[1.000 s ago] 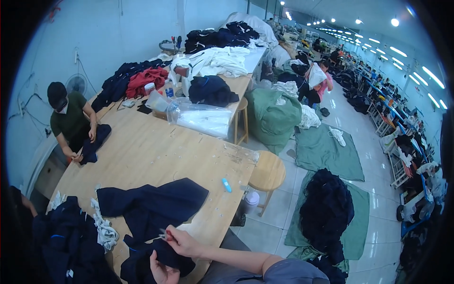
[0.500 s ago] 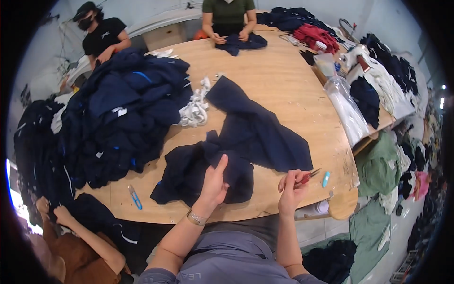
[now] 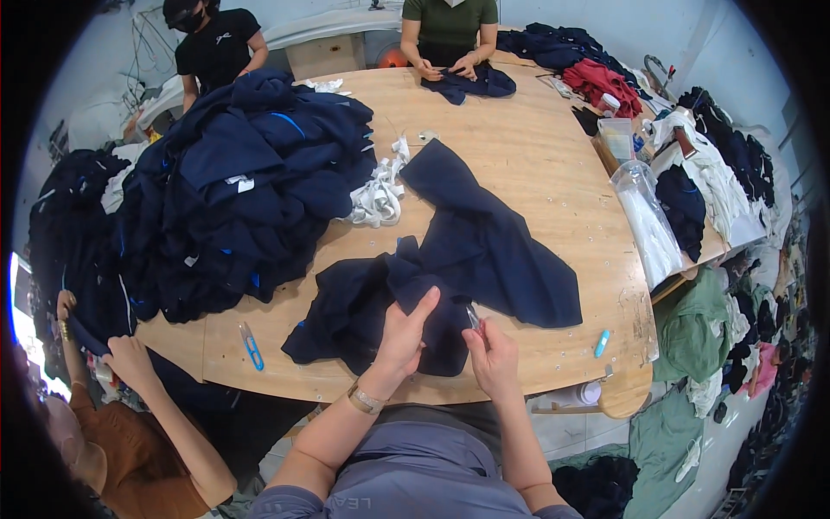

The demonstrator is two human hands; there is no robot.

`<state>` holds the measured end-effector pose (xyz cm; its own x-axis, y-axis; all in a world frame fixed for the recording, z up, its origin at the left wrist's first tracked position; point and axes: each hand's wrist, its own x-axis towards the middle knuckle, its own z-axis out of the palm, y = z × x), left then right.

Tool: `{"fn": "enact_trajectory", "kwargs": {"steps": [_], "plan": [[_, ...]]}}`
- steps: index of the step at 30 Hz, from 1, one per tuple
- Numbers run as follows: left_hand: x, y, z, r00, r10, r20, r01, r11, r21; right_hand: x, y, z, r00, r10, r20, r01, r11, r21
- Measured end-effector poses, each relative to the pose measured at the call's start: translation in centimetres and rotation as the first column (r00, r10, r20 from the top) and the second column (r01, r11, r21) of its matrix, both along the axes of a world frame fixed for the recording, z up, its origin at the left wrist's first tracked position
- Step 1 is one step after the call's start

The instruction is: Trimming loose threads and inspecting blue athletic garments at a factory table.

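Note:
A dark navy garment lies spread on the table in front of me, one part stretching away and another bunched near the edge. My left hand grips the bunched part, thumb raised and fingers curled into the cloth. Beside it, my right hand is closed around small thread snips. Their metal tips point up and away, close to the garment's near edge. The palm hides most of the handle.
A large pile of navy garments fills the table's left side, beside white strips. Blue snips and a light-blue tool lie near the front edge. Co-workers stand or sit around the table. A plastic bag lies right.
My right hand has moved left with the snips, from beyond the garment's right side to near my left hand, turning the tips upward. The left hand keeps its hold. The view has shifted slightly.

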<state>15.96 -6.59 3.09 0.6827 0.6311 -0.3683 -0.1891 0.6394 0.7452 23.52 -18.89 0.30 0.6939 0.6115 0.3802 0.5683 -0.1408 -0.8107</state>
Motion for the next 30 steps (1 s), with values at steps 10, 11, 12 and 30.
{"fn": "enact_trajectory", "kwargs": {"steps": [10,11,12,30], "plan": [[0.0,0.1,-1.4,0.999,0.033,0.034,-0.037,0.992,0.122,-0.2,0.0,0.7,0.938,0.033,0.344,0.04,0.978,-0.203],[0.0,0.1,-1.6,0.997,0.049,0.059,-0.057,0.988,0.142,-0.3,0.0,0.9,0.936,0.038,0.35,0.038,0.977,-0.209],[0.0,0.0,-1.8,0.997,0.055,0.06,-0.063,0.988,0.143,-0.3,0.1,0.9,0.934,0.043,0.355,0.037,0.976,-0.214],[-2.7,-1.6,-8.8,0.922,-0.34,0.184,0.386,0.774,-0.501,0.4,0.4,-2.9,0.984,-0.124,-0.129,0.114,0.99,-0.083]]}}
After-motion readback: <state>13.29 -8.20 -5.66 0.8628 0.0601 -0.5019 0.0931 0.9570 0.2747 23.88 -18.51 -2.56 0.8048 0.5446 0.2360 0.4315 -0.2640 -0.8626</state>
